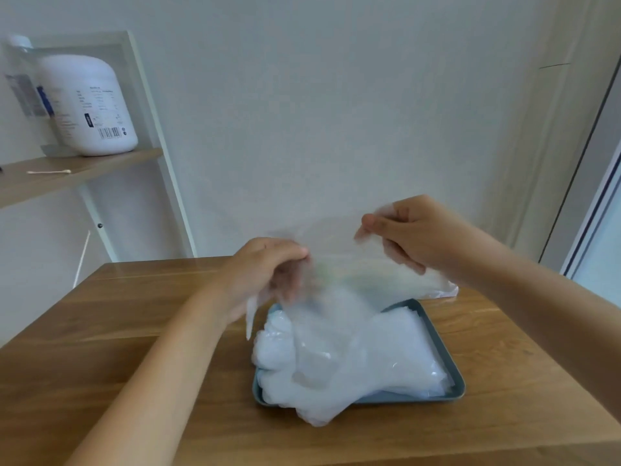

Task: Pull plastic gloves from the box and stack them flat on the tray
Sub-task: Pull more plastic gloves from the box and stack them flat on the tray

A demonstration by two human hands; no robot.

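Table [111, 334], wood, nearest the camera; both forearms cross it toward the tray.
Tray [459, 386], blue-grey, on the table ahead of the person; holds a stack of gloves [396, 348], thick and mostly flat, with finger ends spilling over the near and left rim.
Glove [336, 294], clear film, blurred, stretched in the air between the two hands above the tray's far end, its lower part draping onto the stack.
Left hand [265, 274]: fingers curled, pinching the glove's left edge.
Right hand [420, 233]: raised higher, thumb and fingers pinching the other edge.
Box: not plainly seen; only a faint greenish shape shows through the film beyond the tray.
Progress, judged: many gloves stacked already; this one not yet laid flat, and how many are left in the box cannot be told.
Shelf at left: white jug [90, 105], cotton swab [48, 171]
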